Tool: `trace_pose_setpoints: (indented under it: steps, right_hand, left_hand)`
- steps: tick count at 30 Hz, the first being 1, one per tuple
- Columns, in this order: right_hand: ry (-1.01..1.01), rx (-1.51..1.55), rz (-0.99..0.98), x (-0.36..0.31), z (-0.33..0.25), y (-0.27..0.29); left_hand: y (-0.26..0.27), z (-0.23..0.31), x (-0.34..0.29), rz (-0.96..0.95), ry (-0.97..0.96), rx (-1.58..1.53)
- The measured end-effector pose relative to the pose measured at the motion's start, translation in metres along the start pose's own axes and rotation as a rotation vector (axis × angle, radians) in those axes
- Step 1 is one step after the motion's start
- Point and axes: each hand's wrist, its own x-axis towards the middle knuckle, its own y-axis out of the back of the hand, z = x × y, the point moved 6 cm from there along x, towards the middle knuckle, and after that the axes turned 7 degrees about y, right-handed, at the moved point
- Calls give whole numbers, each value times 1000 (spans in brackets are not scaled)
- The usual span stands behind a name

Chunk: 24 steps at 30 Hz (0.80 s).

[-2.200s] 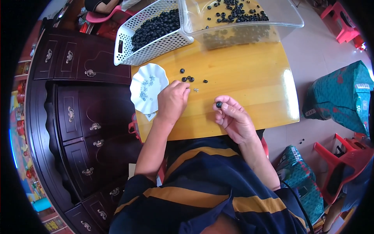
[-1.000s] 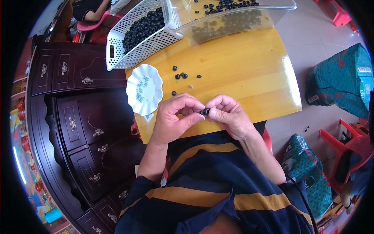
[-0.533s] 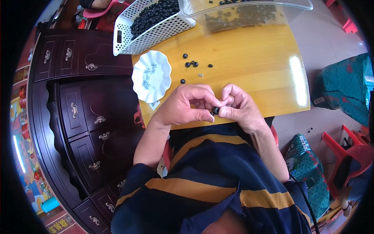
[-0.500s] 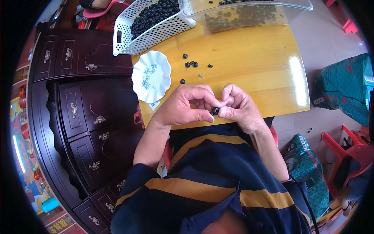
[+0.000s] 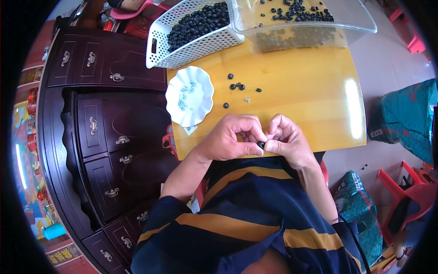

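Fingertips of the left hand (image 5: 230, 138) and right hand (image 5: 294, 142) pinch one small, rounded black piece (image 5: 261, 144) at the near edge of a glossy yellow wooden table (image 5: 315, 91). Toward the far-left corner, a white perforated basket (image 5: 200, 51) is heaped with dark, shiny pieces (image 5: 196, 25) — beside it, a clear, smooth-walled tub (image 5: 357, 20) holds a looser scatter. A wavy-rimmed white dish (image 5: 201, 93) sits along the left edge.

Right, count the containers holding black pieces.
2: the white perforated basket at top centre and the clear plastic bin to its right. Others may be hidden beyond the frame.
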Motion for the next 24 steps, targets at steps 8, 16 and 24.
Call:
trace_pose_setpoints:
  steps: [8,16,24]
  right_hand:
    - [62,-48,106,0,0,12]
    - [96,-60,134,4,-5,8]
    - [67,-24,153,4,-1,14]
  left_hand:
    - [-8,5,-1,148,48,223]
    - [116,61,10,768,-223,504]
    - [130,64,17,838,-238,782]
